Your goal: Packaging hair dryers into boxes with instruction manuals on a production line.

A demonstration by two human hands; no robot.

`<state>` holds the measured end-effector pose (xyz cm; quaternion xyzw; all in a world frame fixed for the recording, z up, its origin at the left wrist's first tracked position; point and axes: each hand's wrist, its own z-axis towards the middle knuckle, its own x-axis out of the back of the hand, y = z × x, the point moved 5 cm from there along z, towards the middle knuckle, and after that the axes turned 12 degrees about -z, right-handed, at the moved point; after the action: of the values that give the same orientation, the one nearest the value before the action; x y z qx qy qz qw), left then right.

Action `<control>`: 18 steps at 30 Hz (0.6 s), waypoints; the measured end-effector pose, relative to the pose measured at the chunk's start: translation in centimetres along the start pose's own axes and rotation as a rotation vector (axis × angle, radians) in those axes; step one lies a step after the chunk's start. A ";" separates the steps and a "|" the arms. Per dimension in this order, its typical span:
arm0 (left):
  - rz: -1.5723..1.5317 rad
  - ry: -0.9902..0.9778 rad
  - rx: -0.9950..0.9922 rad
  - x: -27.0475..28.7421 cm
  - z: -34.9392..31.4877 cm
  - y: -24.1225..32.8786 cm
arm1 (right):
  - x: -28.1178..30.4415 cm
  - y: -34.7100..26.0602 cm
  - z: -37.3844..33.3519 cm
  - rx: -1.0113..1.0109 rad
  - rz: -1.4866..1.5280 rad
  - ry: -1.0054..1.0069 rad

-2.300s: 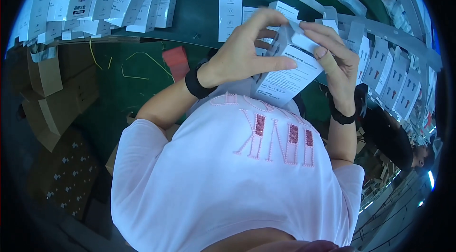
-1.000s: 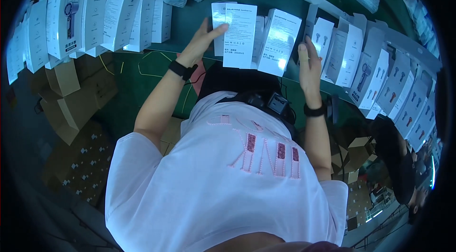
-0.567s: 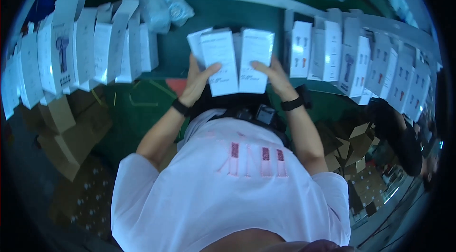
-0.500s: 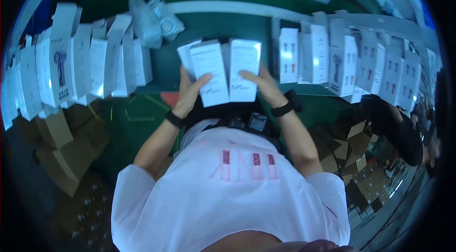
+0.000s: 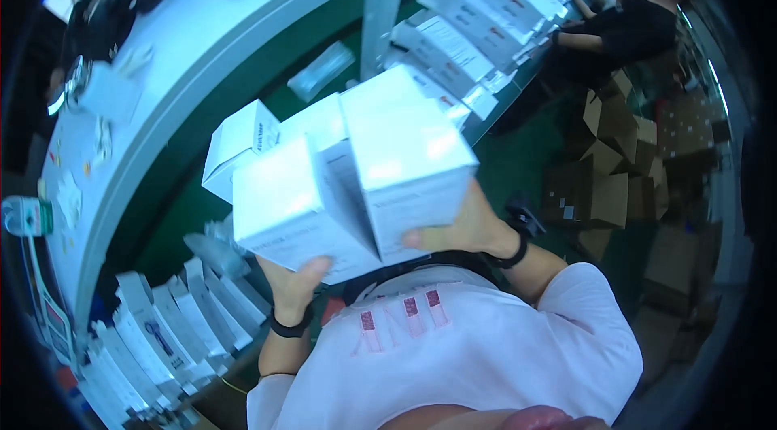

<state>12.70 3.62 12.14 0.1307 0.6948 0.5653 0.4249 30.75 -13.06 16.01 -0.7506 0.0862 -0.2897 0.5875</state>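
Note:
Raised toward the camera is a cluster of several white boxes, gripped between my two hands. My left hand (image 5: 293, 292) is closed on the lower left side of the front left white box (image 5: 279, 195), its thumb lying on the near face. Around the right white box (image 5: 409, 134) my right hand (image 5: 465, 223) is closed, thumb on the near face too. A gap opens between these two boxes. Behind them show another white box (image 5: 312, 122) and a tilted white box (image 5: 241, 146) at the far left. Most of my fingers are hidden behind the boxes.
Rows of white boxes stand at lower left (image 5: 174, 325) and upper right (image 5: 469, 33). Clear plastic bags (image 5: 214, 256) lie beside the left row. A plastic packet (image 5: 321, 71) lies by a white post (image 5: 384, 5). Brown cartons (image 5: 599, 187) and a person in black (image 5: 631, 37) are at right.
The view has turned to the right. My hands have lifted the white boxes from near the green table up toward the camera, and their tops now tip toward me.

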 end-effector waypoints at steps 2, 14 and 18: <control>0.054 -0.144 0.039 -4.1 0.8 -0.6 | 4.5 0.0 -3.6 -0.020 -0.009 0.073; 0.187 -0.702 -0.188 -41.7 9.5 -16.8 | 34.7 15.5 -15.7 0.228 -0.078 0.713; 0.130 -0.704 -0.124 -52.4 12.3 -26.1 | 45.2 23.6 -17.7 0.053 -0.009 0.725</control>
<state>61.25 -31.31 11.90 0.3353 0.4608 0.5525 0.6082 63.16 -56.00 11.59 -0.5841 0.2779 -0.5417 0.5368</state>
